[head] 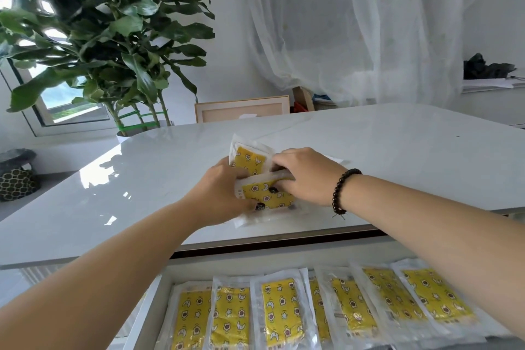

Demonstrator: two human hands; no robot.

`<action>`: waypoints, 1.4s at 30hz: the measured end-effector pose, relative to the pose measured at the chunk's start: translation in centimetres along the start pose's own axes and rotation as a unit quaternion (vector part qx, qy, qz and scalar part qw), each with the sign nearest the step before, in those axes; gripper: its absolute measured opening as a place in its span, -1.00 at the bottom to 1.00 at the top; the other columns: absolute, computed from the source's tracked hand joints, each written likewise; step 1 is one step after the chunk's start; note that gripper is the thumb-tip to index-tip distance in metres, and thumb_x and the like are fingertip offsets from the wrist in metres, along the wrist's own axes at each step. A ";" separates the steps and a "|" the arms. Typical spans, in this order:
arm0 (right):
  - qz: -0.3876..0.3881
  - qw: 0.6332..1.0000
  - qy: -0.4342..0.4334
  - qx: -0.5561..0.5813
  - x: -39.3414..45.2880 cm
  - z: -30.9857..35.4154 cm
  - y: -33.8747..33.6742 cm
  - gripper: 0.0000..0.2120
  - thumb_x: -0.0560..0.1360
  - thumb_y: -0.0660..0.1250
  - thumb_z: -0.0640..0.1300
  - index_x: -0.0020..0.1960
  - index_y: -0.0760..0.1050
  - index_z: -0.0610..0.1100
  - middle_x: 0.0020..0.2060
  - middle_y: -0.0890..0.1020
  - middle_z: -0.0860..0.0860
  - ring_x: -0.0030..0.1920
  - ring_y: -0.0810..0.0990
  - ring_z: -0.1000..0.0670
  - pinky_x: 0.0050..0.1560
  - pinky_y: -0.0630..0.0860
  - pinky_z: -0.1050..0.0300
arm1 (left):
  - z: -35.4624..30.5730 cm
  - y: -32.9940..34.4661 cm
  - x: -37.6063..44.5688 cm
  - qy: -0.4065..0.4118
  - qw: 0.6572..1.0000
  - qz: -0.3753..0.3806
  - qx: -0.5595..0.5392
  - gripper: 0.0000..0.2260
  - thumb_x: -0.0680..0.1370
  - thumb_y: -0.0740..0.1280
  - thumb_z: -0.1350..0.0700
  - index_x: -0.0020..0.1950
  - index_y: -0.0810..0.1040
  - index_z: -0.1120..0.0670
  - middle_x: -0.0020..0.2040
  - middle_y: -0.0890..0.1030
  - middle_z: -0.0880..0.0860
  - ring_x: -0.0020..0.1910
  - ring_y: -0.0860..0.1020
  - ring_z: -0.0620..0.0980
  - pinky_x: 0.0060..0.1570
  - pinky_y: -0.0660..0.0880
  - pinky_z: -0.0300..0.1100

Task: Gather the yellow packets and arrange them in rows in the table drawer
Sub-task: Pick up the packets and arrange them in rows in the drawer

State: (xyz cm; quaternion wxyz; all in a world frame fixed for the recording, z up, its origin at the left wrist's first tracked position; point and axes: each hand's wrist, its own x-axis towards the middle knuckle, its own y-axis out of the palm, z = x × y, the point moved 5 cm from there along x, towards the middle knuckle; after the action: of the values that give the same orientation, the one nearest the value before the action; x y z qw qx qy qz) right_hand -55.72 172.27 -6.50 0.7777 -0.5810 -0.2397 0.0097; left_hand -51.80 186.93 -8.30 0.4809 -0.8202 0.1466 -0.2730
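Observation:
A small pile of yellow patterned packets in clear wrappers [262, 194] lies on the white table [142, 179] near its front edge. My left hand [224, 193] grips the pile from the left, thumb over the front packet. My right hand [305, 175], with a dark bead bracelet on the wrist, grips the pile from the right. One packet [250, 158] stands tilted up behind the hands. Below the table edge the open drawer [159, 293] holds a row of several yellow packets [279, 311] lying side by side, overlapping slightly.
A large potted plant [108, 37] stands beyond the table's far left corner. A wooden picture frame [241, 112] leans behind the table. Sheer white curtains [355, 23] hang at the back. A dark patterned basket [17, 176] sits on the floor at left.

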 end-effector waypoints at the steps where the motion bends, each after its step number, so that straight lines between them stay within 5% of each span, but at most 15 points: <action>1: 0.004 1.000 0.000 -0.003 -0.2 0.1 -0.1 -0.83 0.51 0.34 -0.10 0.10 0.52 -0.04 0.04 0.59 0.00 0.06 0.54 -0.05 0.08 0.49 0.05 | 0.2 0.0 0.0 -0.011 1.000 -0.004 -0.009 -0.77 0.40 0.50 0.09 0.04 0.66 0.06 0.03 0.45 -0.01 -0.06 0.44 -0.06 -0.18 0.37 -0.43; 6: 0.028 0.989 -0.029 -0.146 -0.4 1.2 0.5 -0.74 0.57 0.23 -0.08 0.26 0.39 -0.02 0.11 0.55 0.01 0.05 0.54 -0.07 0.10 0.45 0.06 | 0.6 0.3 -0.4 -0.042 0.997 -0.014 -0.058 -0.74 0.40 0.51 0.15 0.07 0.64 0.04 0.06 0.46 0.00 -0.01 0.49 0.00 -0.14 0.42 -0.37; 9: 0.042 0.984 -0.022 -0.169 -0.2 1.2 1.7 -0.82 0.56 0.19 -0.22 0.15 0.34 -0.11 -0.01 0.57 -0.04 -0.12 0.57 -0.11 -0.19 0.48 0.06 | 0.2 0.4 -0.4 -0.030 0.999 -0.020 -0.032 -0.75 0.40 0.50 0.15 0.07 0.65 0.06 0.05 0.44 -0.01 -0.04 0.46 -0.03 -0.20 0.35 -0.46; 13: 0.074 0.982 -0.009 -0.171 -0.8 1.5 1.9 -0.78 0.53 0.18 -0.30 0.15 0.29 -0.14 -0.09 0.58 -0.08 -0.23 0.56 -0.12 -0.42 0.34 0.13 | -1.0 0.1 -0.9 0.002 1.000 -0.016 0.013 -0.78 0.44 0.46 0.14 0.08 0.66 0.08 0.07 0.48 0.03 -0.01 0.41 -0.06 -0.11 0.37 -0.33; 19: 0.137 0.981 0.036 -0.134 -3.2 3.3 -0.9 -0.75 0.55 0.18 -0.23 0.20 0.25 -0.13 -0.15 0.56 -0.10 -0.24 0.56 -0.11 -0.27 0.52 0.00 | -4.1 -1.7 -2.6 0.052 0.998 0.020 0.026 -0.79 0.43 0.45 0.12 0.05 0.66 0.00 0.05 0.53 0.00 0.05 0.48 -0.05 0.05 0.50 -0.18; 23: 0.195 0.973 0.058 -0.105 -5.4 5.2 -1.8 -0.81 0.55 0.15 -0.24 0.16 0.31 -0.15 -0.23 0.47 -0.07 -0.30 0.46 -0.05 -0.37 0.41 0.10 | -6.4 -2.8 -4.9 0.086 0.994 0.044 0.046 -0.83 0.43 0.46 0.09 0.02 0.64 0.00 -0.05 0.47 -0.14 -0.05 0.41 -0.23 -0.09 0.37 -0.46; 29: 0.278 0.950 0.106 -0.092 -9.1 5.9 -0.6 -0.94 0.57 0.11 -0.22 0.04 0.29 -0.13 -0.11 0.47 -0.09 -0.20 0.44 -0.07 -0.27 0.38 0.12 | -6.8 -3.9 -8.8 0.056 0.993 0.037 0.096 -0.79 0.46 0.42 0.04 0.09 0.65 -0.01 0.05 0.49 -0.04 -0.09 0.36 -0.20 -0.12 0.34 -0.45; 33: 0.295 0.928 0.212 -0.081 -11.5 2.7 1.5 -0.74 0.56 0.18 -0.15 0.23 0.42 -0.18 -0.02 0.52 -0.05 -0.14 0.44 -0.05 -0.10 0.46 0.10 | -5.5 -4.6 -10.2 0.012 0.994 0.036 0.099 -0.76 0.50 0.41 0.07 0.16 0.63 -0.07 0.08 0.39 -0.08 -0.02 0.41 -0.12 0.00 0.32 -0.37; 35: 0.315 0.908 0.265 -0.078 -12.7 1.3 2.7 -0.65 0.57 0.19 -0.13 0.31 0.42 -0.24 -0.02 0.56 -0.07 -0.24 0.42 -0.02 -0.23 0.41 0.19 | -4.8 -4.4 -10.8 -0.004 0.993 0.053 0.105 -0.76 0.51 0.41 0.08 0.16 0.63 -0.07 0.08 0.37 -0.09 0.00 0.42 -0.10 0.01 0.34 -0.35; 37: 0.382 0.874 0.283 -0.100 -14.0 0.5 4.6 -0.59 0.64 0.09 -0.08 0.37 0.35 -0.32 0.15 0.52 -0.15 -0.14 0.45 -0.08 -0.20 0.40 0.21 | -4.2 -4.1 -11.3 -0.011 0.991 0.074 0.113 -0.77 0.52 0.39 0.08 0.16 0.62 -0.08 0.08 0.36 -0.09 0.02 0.42 -0.09 0.01 0.35 -0.33; 39: 0.413 0.854 0.297 -0.110 -14.7 0.1 6.1 -0.51 0.67 0.00 -0.01 0.44 0.26 -0.31 0.31 0.43 -0.18 0.19 0.48 -0.13 0.14 0.42 0.13 | -3.8 -3.8 -11.5 -0.009 0.989 0.092 0.119 -0.77 0.53 0.36 0.10 0.16 0.62 -0.09 0.06 0.36 -0.09 0.03 0.42 -0.10 0.01 0.35 -0.34; 42: 0.390 0.859 0.323 -0.079 -14.4 -0.3 7.0 -0.55 0.67 0.00 -0.07 0.48 0.22 -0.26 0.43 0.33 -0.17 0.40 0.36 -0.13 0.32 0.30 0.12 | -3.4 -3.3 -11.5 -0.003 0.986 0.114 0.123 -0.77 0.53 0.34 0.11 0.14 0.63 -0.11 0.06 0.37 -0.10 0.04 0.43 -0.11 0.01 0.36 -0.34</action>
State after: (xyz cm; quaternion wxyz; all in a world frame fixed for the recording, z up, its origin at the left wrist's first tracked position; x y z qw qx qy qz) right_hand -66.55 170.06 -18.16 0.6958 -0.6570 0.2707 0.1051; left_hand -63.19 191.94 -7.65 0.6065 -0.7334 0.2031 -0.2302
